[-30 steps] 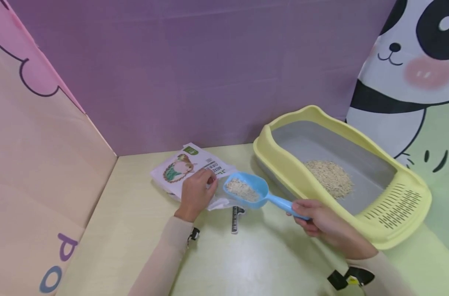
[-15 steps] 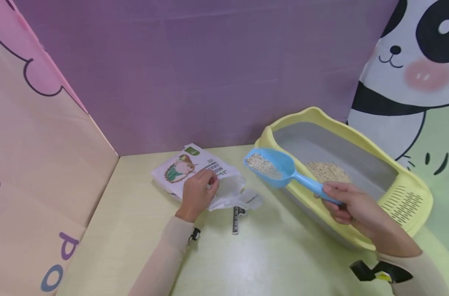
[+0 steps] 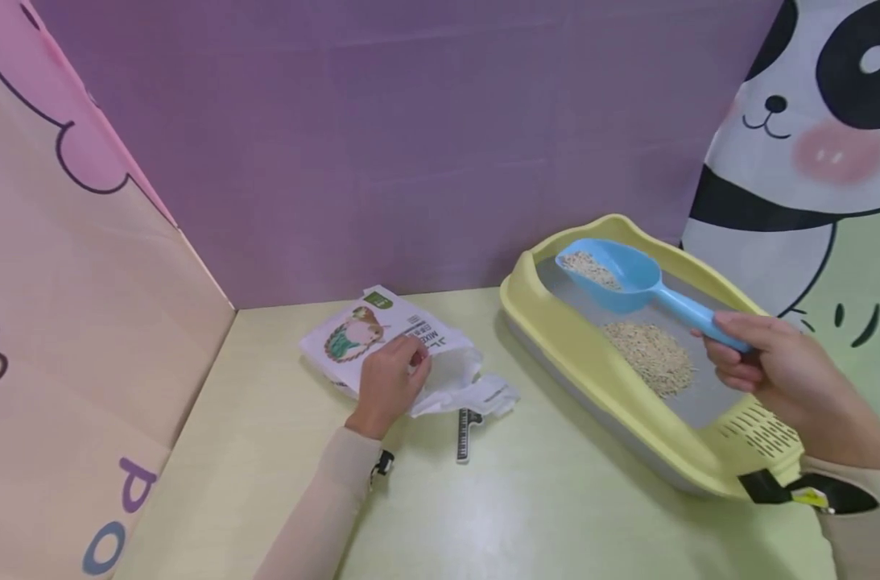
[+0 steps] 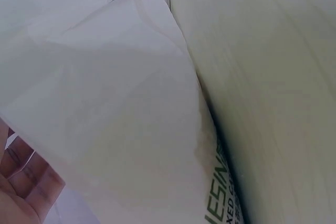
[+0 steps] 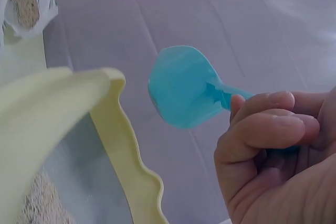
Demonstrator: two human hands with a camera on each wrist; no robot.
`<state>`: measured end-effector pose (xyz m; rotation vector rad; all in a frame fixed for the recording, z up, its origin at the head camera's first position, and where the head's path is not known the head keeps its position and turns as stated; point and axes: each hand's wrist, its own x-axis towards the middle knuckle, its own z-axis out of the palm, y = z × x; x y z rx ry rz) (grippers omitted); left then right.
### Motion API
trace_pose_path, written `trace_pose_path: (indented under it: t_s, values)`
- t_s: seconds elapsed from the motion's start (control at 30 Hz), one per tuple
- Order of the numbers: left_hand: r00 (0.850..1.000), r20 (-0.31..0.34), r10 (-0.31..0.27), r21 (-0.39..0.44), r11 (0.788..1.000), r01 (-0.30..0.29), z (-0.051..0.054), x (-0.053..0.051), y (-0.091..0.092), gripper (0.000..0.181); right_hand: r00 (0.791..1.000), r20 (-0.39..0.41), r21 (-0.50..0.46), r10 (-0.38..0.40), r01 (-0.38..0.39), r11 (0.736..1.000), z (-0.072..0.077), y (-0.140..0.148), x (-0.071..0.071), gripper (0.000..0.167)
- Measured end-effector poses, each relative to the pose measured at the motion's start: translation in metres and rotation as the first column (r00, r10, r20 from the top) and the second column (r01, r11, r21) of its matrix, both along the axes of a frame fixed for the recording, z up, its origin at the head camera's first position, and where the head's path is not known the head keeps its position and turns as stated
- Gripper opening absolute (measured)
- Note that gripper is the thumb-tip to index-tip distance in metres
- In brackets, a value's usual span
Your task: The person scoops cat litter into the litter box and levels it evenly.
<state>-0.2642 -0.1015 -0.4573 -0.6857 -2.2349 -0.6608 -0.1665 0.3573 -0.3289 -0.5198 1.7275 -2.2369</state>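
My right hand point(image 3: 795, 370) grips the handle of a blue scoop point(image 3: 638, 274), which holds pale granules in its bowl above the yellow-rimmed grey tray point(image 3: 555, 322). A pile of granules point(image 3: 653, 354) lies on the tray floor. The right wrist view shows the scoop point(image 5: 184, 87) from below, fingers curled round its handle. On the left, my left hand point(image 3: 389, 383) pinches the edge of a white printed bag point(image 3: 418, 318) lying with its mouth open to the right. In the left wrist view the bag point(image 4: 121, 93) covers part of that hand point(image 4: 26, 182).
A small black-and-white printed piece point(image 3: 464, 435) lies on the table point(image 3: 541, 499) just in front of the bag's mouth. Behind stands a purple wall point(image 3: 411, 161); a printed panel point(image 3: 84, 282) rises at the left and a panda panel point(image 3: 795, 177) at the right.
The right hand has carried the loaded scoop from the bag's mouth rightward and away from me, over the tray. The left hand has stayed at the bag.
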Motion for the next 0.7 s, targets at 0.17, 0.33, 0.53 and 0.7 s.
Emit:
trace_pose_path:
  t_s: [0.17, 0.33, 0.53, 0.7]
  values:
    - [1.0, 0.001, 0.001, 0.0, 1.0, -0.001, -0.002, -0.002, 0.0, 0.009, 0.998, 0.048, 0.0, -0.04, 0.04, 0.999, -0.002, 0.018, -0.006, 0.043]
    - [1.0, 0.004, 0.0, -0.006, 1.0, 0.0, -0.002, -0.001, 0.0, 0.008, 0.996, 0.069, -0.011, -0.061, 0.062, 0.998, -0.004, 0.03, -0.009, 0.045]
    - [1.0, -0.001, 0.007, -0.005, 1.0, -0.007, -0.002, -0.001, 0.0, 0.008, 0.993, 0.067, 0.026, -0.096, 0.094, 0.995, -0.007, 0.038, -0.01, 0.046]
    - [1.0, -0.009, 0.004, -0.001, 1.0, -0.004, -0.001, -0.001, 0.0, 0.009, 0.988, 0.07, 0.055, -0.138, 0.135, 0.989, -0.011, 0.043, -0.01, 0.044]
